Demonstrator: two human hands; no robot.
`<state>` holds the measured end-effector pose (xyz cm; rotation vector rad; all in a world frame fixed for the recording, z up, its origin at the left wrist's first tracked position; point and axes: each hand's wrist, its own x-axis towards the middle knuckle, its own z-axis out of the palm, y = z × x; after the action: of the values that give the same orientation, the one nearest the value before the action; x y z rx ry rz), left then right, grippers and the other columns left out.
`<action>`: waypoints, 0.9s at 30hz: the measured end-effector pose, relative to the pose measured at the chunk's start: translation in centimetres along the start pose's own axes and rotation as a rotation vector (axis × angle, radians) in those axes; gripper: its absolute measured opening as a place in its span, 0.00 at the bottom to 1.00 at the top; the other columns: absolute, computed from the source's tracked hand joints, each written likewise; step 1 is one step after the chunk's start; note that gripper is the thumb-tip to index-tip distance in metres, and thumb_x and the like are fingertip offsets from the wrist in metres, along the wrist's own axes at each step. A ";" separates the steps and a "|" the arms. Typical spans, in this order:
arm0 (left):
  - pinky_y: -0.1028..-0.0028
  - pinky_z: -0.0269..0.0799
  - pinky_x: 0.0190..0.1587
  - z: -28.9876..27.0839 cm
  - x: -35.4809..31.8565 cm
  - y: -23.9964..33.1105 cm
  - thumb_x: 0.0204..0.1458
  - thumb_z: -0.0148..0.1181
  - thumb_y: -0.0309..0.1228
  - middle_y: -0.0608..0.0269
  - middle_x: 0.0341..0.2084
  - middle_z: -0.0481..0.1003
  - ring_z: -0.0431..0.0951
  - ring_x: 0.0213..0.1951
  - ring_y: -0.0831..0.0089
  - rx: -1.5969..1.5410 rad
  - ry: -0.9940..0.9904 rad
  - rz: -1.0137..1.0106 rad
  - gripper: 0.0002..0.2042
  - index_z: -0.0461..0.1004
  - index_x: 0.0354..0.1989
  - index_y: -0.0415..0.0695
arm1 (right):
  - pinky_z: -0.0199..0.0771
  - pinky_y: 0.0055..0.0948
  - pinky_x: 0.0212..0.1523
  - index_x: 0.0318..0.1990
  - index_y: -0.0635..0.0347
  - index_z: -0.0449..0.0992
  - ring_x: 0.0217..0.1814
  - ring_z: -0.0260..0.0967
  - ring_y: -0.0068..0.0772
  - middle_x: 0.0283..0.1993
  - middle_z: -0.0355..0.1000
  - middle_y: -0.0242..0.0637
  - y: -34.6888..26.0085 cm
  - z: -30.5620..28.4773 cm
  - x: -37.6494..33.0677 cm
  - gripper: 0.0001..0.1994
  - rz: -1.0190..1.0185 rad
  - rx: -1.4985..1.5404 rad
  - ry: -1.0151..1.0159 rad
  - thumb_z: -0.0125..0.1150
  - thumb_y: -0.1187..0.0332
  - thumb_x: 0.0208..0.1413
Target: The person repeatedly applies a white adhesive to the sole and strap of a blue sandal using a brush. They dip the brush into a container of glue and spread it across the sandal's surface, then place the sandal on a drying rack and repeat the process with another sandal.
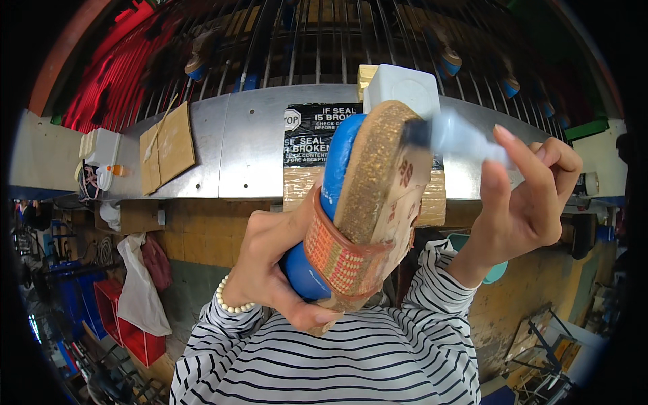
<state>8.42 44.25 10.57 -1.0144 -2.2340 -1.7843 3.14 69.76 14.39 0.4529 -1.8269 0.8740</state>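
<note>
My left hand (270, 263) grips a sandal (371, 182) by its lower end and holds it upright in front of me. The sandal has a blue sole, a tan footbed with red markings and a woven orange strap (341, 260). In my right hand (526, 202), the fingers pinch a small translucent squeeze bottle (462, 138). Its dark tip touches the sandal's upper edge, where footbed meets sole. The bottle is blurred. Both forearms wear black-and-white striped sleeves, and a bead bracelet (233, 304) circles my left wrist.
Behind the sandal stands a metal panel (236, 148) with a black label, a cardboard piece (167, 145) and a white box (403, 88). Rows of metal rods (324, 40) fill the top. Red crates (128, 324) and a white bag (142, 290) lie left, a teal bowl (498, 271) right.
</note>
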 end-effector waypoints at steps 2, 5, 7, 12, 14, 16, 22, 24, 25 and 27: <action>0.72 0.76 0.46 0.2 0.2 0.1 0.30 0.77 0.52 0.44 0.38 0.80 0.85 0.39 0.58 -0.039 0.024 0.001 0.57 0.58 0.67 0.25 | 0.57 0.28 0.37 0.36 0.61 0.85 0.36 0.54 0.28 0.36 0.55 0.31 0.2 0.0 -0.2 0.19 -0.010 0.087 -0.031 0.76 0.55 0.43; 0.70 0.76 0.49 0.3 0.5 0.2 0.30 0.77 0.52 0.41 0.40 0.80 0.84 0.42 0.57 -0.094 0.048 0.023 0.58 0.57 0.68 0.25 | 0.55 0.28 0.36 0.35 0.60 0.84 0.35 0.54 0.29 0.37 0.55 0.32 0.6 -0.1 -0.5 0.23 -0.032 0.191 -0.113 0.75 0.48 0.41; 0.69 0.76 0.51 0.1 0.6 0.3 0.30 0.77 0.52 0.40 0.43 0.80 0.84 0.44 0.56 -0.063 0.021 0.017 0.58 0.56 0.68 0.25 | 0.54 0.28 0.35 0.34 0.59 0.84 0.35 0.54 0.29 0.36 0.54 0.32 0.8 0.0 -0.6 0.25 -0.023 0.234 -0.164 0.74 0.44 0.41; 0.68 0.74 0.55 0.7 1.1 0.5 0.31 0.76 0.51 0.38 0.46 0.79 0.83 0.46 0.55 -0.118 0.052 0.046 0.59 0.54 0.69 0.25 | 0.54 0.28 0.34 0.33 0.55 0.84 0.35 0.55 0.30 0.37 0.55 0.32 1.1 -0.2 0.0 0.26 -0.115 0.237 -0.193 0.75 0.42 0.36; 0.67 0.74 0.55 0.7 0.8 1.0 0.31 0.76 0.51 0.39 0.47 0.78 0.83 0.46 0.55 -0.082 0.082 -0.002 0.59 0.53 0.69 0.25 | 0.54 0.28 0.33 0.33 0.54 0.83 0.35 0.55 0.29 0.37 0.56 0.33 1.0 -0.4 0.2 0.25 -0.171 0.176 -0.188 0.76 0.43 0.33; 0.67 0.75 0.55 0.4 0.5 1.1 0.32 0.75 0.51 0.39 0.47 0.79 0.83 0.46 0.55 -0.144 0.072 -0.064 0.59 0.52 0.69 0.25 | 0.54 0.27 0.33 0.32 0.53 0.83 0.35 0.55 0.29 0.37 0.56 0.33 0.9 -0.5 0.1 0.25 -0.194 0.222 -0.192 0.78 0.44 0.31; 0.69 0.71 0.56 -0.3 0.1 0.0 0.36 0.73 0.52 0.45 0.50 0.77 0.81 0.49 0.61 -0.194 0.030 -0.143 0.56 0.53 0.70 0.27 | 0.56 0.25 0.34 0.33 0.56 0.84 0.35 0.56 0.29 0.38 0.55 0.32 1.3 0.9 -1.1 0.25 -0.053 0.331 -0.202 0.79 0.46 0.32; 0.70 0.67 0.59 -0.2 -0.1 0.1 0.39 0.72 0.52 0.47 0.54 0.74 0.77 0.53 0.63 -0.295 0.079 -0.220 0.55 0.52 0.70 0.28 | 0.55 0.24 0.33 0.34 0.55 0.85 0.34 0.55 0.27 0.37 0.55 0.30 1.3 1.5 -1.2 0.24 0.053 0.239 -0.174 0.79 0.48 0.32; 0.69 0.65 0.60 0.0 -0.3 0.4 0.40 0.72 0.52 0.48 0.56 0.73 0.75 0.55 0.63 -0.380 0.136 -0.304 0.55 0.51 0.71 0.29 | 0.54 0.24 0.32 0.34 0.54 0.86 0.34 0.54 0.26 0.36 0.54 0.29 1.3 1.6 -1.3 0.24 -0.004 0.260 -0.179 0.79 0.49 0.30; 0.69 0.62 0.62 0.0 -0.4 0.8 0.42 0.71 0.51 0.49 0.58 0.71 0.72 0.58 0.64 -0.451 0.183 -0.376 0.54 0.49 0.71 0.29 | 0.53 0.24 0.32 0.34 0.57 0.86 0.33 0.54 0.26 0.36 0.54 0.30 0.9 1.6 -1.3 0.24 -0.022 0.340 -0.193 0.77 0.47 0.35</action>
<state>9.17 44.11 11.02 -0.4633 -2.0565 -2.5023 2.13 69.05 12.51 0.7935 -1.8462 1.1646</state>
